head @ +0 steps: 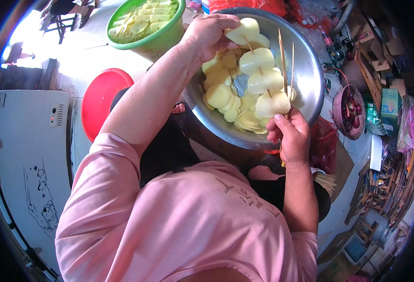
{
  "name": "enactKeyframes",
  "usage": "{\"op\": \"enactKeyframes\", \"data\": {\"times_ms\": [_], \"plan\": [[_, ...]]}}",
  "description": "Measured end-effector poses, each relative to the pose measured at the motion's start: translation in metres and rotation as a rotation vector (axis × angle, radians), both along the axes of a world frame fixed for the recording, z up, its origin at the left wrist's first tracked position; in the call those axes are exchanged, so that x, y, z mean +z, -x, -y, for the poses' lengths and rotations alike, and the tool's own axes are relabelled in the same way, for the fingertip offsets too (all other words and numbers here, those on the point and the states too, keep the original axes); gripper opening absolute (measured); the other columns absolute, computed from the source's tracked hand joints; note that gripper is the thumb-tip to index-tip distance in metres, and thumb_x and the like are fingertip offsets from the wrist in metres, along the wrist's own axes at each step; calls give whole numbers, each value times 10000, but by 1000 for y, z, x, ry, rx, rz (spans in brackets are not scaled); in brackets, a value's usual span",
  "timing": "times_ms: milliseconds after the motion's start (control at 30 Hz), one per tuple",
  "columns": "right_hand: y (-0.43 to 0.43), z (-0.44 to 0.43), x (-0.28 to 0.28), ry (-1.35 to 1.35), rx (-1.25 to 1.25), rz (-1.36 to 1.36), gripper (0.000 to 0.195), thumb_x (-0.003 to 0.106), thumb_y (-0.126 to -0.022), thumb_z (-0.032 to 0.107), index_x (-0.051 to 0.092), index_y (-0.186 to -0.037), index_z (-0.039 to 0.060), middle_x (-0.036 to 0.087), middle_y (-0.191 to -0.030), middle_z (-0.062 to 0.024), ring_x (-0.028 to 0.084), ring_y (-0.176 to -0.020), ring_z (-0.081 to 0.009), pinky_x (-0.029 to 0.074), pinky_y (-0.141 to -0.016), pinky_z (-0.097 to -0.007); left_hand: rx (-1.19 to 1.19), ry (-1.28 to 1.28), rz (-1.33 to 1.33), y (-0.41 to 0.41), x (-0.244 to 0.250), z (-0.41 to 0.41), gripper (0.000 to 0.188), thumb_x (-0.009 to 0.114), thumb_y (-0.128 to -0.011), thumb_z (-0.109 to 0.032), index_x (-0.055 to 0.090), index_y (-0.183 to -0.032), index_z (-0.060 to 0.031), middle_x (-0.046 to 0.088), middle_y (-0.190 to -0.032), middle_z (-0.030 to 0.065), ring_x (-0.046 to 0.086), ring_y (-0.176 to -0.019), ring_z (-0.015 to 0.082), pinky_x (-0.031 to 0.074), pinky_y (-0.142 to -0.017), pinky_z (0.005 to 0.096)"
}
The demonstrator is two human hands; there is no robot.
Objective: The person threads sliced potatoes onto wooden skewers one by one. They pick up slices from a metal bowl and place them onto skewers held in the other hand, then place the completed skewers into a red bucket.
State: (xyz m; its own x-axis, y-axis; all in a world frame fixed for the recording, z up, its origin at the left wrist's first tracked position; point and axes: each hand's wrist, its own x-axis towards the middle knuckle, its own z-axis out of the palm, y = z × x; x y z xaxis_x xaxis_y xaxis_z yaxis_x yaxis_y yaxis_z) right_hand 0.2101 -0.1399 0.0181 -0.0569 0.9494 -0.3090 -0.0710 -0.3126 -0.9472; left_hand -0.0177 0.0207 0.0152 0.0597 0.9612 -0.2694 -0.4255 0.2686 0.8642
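My left hand [212, 37] grips the topmost potato slice [244, 31] at the far end of a bamboo skewer. Several pale slices [265, 81] are threaded along that skewer, spaced apart. With its thumb by the lowest threaded slice [272, 104], my right hand [293, 135] holds the near end of the skewer. Two bare bamboo skewers [282, 60] also stick up from the right hand. Beneath both hands is a large steel basin [307, 70] with a heap of loose potato slices [218, 95] inside.
A green tub [111, 35] full of skewered slices [145, 21] stands ahead to the left, near a red basin [101, 102]. At left is a white chest freezer [32, 141]. By my right leg lies a bundle of skewers [324, 182]. Wood scraps [390, 183] cover the right side.
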Motion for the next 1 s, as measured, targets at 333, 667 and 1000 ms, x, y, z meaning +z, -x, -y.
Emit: {"op": "enactKeyframes", "data": {"times_ms": [333, 667, 1000], "plan": [[-4, 1, -4, 37, -26, -50, 177, 543, -895, 155, 585, -1019, 36, 620, -704, -43, 532, -480, -76, 394, -423, -177, -269, 24, -175, -1, 9, 15, 248, 653, -866, -196, 640, -1046, -25, 649, -953, 71, 663, -802, 152, 576, -661, 243], [-5, -3, -1, 52, -50, -131, 163, 544, -899, 158, 586, -1001, 38, 614, -700, -50, 533, -476, -89, 394, -426, -180, -269, -17, -166, -5, 2, 11, 217, 619, -878, -195, 650, -1013, -28, 653, -925, 81, 659, -811, 174, 559, -675, 270], [-17, -10, 4, 52, -184, -204, 153, 563, -893, 159, 587, -962, 24, 619, -704, -58, 542, -487, -99, 395, -417, -201, -609, -418, -1372, -40, -58, 7, 317, 618, -805, -374, 693, -946, -99, 678, -849, 107, 660, -852, 225, 513, -768, 377]]}}
